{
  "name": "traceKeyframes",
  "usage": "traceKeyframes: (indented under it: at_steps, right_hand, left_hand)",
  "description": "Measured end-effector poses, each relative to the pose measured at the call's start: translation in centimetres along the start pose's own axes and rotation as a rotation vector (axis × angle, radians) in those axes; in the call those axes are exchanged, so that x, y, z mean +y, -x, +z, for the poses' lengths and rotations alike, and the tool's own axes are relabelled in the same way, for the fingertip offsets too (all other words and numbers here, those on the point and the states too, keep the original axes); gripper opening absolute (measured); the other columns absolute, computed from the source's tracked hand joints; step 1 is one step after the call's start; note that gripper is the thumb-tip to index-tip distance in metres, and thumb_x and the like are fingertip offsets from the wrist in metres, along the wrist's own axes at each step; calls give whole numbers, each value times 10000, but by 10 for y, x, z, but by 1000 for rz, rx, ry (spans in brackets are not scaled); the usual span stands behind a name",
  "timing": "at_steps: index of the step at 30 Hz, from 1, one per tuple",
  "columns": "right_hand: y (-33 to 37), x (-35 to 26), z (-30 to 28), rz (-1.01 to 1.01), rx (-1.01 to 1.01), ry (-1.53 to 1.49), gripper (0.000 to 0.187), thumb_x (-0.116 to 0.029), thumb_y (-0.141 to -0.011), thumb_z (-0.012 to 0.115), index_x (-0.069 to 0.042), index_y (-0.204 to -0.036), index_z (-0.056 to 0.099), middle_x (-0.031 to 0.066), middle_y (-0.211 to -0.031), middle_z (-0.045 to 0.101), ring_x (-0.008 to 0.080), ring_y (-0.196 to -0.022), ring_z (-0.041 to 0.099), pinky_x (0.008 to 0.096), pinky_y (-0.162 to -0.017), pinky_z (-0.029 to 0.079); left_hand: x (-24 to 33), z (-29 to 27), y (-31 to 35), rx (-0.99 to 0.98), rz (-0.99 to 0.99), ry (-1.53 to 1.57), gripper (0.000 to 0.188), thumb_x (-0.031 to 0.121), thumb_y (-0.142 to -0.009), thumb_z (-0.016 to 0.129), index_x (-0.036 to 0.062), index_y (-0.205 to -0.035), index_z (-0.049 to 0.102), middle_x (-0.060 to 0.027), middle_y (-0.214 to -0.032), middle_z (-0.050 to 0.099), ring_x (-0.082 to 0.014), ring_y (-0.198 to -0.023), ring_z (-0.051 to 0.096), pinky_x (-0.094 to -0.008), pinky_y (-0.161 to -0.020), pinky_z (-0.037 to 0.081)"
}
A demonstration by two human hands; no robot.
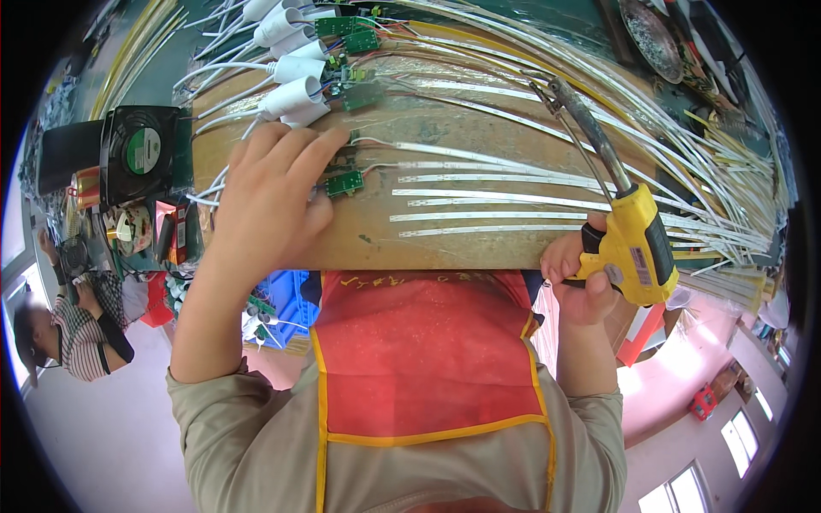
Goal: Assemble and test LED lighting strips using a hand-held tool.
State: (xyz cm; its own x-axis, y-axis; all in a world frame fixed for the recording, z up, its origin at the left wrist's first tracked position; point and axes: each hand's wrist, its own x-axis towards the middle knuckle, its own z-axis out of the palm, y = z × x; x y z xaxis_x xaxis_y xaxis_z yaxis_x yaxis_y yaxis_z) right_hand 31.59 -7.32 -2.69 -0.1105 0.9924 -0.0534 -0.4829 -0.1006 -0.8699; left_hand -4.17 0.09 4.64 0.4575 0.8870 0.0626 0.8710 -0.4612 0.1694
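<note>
My left hand [278, 188] reaches over the left part of a brown board, fingers curled down beside white cylindrical lamp caps [295, 96]. Its index fingertip is at the edge of a small green circuit board partly hidden beneath it. Another green circuit board [345, 183], with a red wire, sticks out near the thumb. Whatever lies under the palm is hidden. In my right hand [575, 272] is a yellow and black soldering gun [633, 248], its metal tip pointing up and left above the board. White LED strips [479, 193] lie in rows between my hands.
The brown work board [359, 248] lies on a green table. A black fan [137, 154] stands at its left. Many long strips [727, 171] bunch at the right. A metal dish [650, 38] sits far right. A blue crate [291, 308] is below the edge; another person [77, 333] sits at left.
</note>
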Motion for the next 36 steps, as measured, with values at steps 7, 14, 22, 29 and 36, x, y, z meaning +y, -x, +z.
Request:
traceKeyframes:
  at_steps: [7, 14, 22, 29, 36]
  right_hand:
    - [0, 2, 0, -21, -8, -26, 807, -454, -883, 804, -5, -1446, 441, 28, -768, 538, 169, -657, 546, 338, -609, 477]
    - [0, 4, -1, -50, 11, -79, 790, -459, -875, 809, -39, -1443, 455, 25, -750, 538, 173, -636, 545, 343, -594, 471]
    - [0, 8, 0, -84, -14, -96, 775, -446, -885, 803, -45, -1445, 449, 23, -760, 535, 173, -640, 544, 344, -602, 477]
    - [2, 8, -5, -34, -34, -118, 795, -422, -889, 807, -37, -1464, 416, 26, -794, 524, 178, -692, 541, 351, -642, 487]
    - [1, 6, 0, -57, 5, -73, 751, -411, -899, 785, -47, -1460, 443, 28, -755, 531, 169, -633, 538, 335, -596, 468]
  left_hand:
    - [-2, 9, 5, 19, 101, -83, 508, 109, -720, 722, 119, -1225, 666, -50, -955, 633, -268, -995, 612, -441, -878, 484]
    - [4, -64, -48, 331, 267, -278, 473, 76, -707, 727, 124, -1177, 696, -51, -966, 640, -272, -966, 621, -438, -857, 484]
    - [-68, -37, -133, -36, 211, -13, 591, 112, -753, 782, 133, -1329, 653, -138, -1173, 680, -357, -1181, 611, -433, -993, 505]
    - [-71, -60, -202, 104, -91, 111, 428, 206, -842, 761, 91, -1249, 698, -154, -1128, 712, -347, -1125, 648, -425, -975, 508]
    - [-63, -1, -264, 235, 275, -336, 356, 307, -857, 730, 92, -1141, 721, -145, -1050, 725, -312, -1083, 669, -458, -953, 504]
